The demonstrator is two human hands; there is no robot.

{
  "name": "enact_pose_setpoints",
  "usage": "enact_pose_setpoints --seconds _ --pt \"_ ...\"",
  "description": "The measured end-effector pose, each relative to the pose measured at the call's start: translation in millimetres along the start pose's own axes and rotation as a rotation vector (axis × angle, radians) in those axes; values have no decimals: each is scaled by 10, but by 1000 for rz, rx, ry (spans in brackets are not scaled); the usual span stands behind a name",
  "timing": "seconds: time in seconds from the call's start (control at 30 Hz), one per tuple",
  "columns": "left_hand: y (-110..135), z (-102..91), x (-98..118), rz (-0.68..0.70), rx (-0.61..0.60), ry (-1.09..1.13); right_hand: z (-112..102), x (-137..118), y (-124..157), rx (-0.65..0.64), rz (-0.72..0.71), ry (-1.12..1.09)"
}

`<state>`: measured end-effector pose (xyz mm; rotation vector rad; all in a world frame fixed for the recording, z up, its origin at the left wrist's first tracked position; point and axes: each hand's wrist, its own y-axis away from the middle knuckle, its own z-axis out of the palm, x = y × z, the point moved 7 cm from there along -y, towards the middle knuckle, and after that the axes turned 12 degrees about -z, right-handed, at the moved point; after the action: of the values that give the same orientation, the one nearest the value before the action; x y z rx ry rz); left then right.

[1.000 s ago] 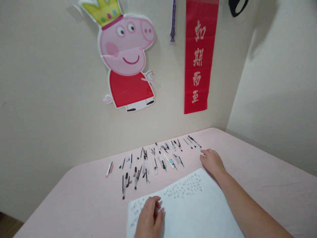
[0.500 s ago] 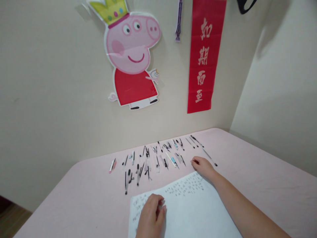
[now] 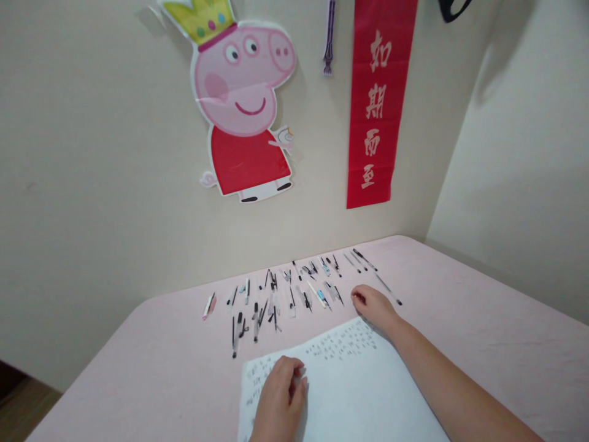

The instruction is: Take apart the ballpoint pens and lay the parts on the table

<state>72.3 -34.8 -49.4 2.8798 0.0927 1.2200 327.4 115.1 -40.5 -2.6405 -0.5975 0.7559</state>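
A white sheet of paper (image 3: 363, 399) with rows of small handwritten dark marks lies before me. On its left part rests my left hand (image 3: 280, 396), fingers loosely curled, nothing showing between thumb and forefinger. Just past the sheet's far right corner, my right hand (image 3: 375, 307) lies on the pink surface with fingers closed; whatever they may hold is hidden. Nearest to it on the left are a blue-labelled pen part (image 3: 322, 296) and thin black pen pieces (image 3: 339, 296). Beyond it to the right lies a clear pen tube (image 3: 388, 288) with a dark end.
Several disassembled pen parts (image 3: 256, 322) are spread in groups over the pink tabletop (image 3: 138, 368). A pink-and-white pen piece (image 3: 208, 306) lies at the left end. Behind stands a wall with a cartoon pig cutout (image 3: 251, 159) and a red banner (image 3: 380, 123).
The view has shifted very slightly. Both hands stay in about the same places and poses, and the pen parts lie as before.
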Motion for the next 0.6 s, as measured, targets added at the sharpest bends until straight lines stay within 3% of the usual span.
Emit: enact_pose_setpoints --seconds 0.1,0.23,0.6 --pt "-11 2 -7 20 15 8 -36 -190 -62 48 -133 55" --pt "-24 6 -15 26 22 -4 53 -454 -172 12 -333 120" --pt "-7 16 -7 11 -6 -13 334 -492 -319 -56 -271 234"
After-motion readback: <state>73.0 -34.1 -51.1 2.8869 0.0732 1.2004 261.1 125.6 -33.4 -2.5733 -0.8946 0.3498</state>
